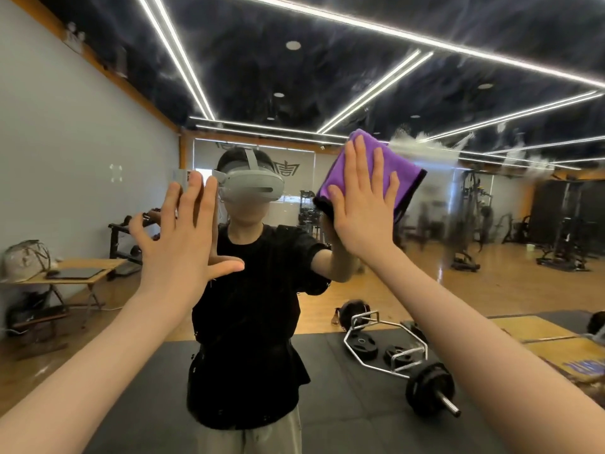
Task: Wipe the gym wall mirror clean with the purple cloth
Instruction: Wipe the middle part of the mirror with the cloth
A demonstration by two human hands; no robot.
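Mirror (pixel 98 142) across the whole view, reflecting a gym. Far left in the reflection: folding table (pixel 70 273) with a dark tablet and a grey bag (pixel 26 260) on it, dumbbell rack behind. Left hand (pixel 183 237) raised flat toward the glass, fingers straight and slightly spread, thumb stuck out to the side; holding nothing, actual contact with the glass impossible to tell. Centre: reflected person in a black shirt, grey headset (pixel 253 186) over the eyes. Right of centre: right hand (pixel 363 204) flat on the purple cloth (pixel 402 173), fingers straight and slightly apart, palm pressing the folded cloth against the mirror at about head height, dark edge of the cloth showing along its lower side. Whitish smears (pixel 425 145) on the glass just right of the cloth, at its upper edge. Lower right: hex bar (pixel 386 342) with black plates on a dark floor mat, weight machines beyond on wood flooring.
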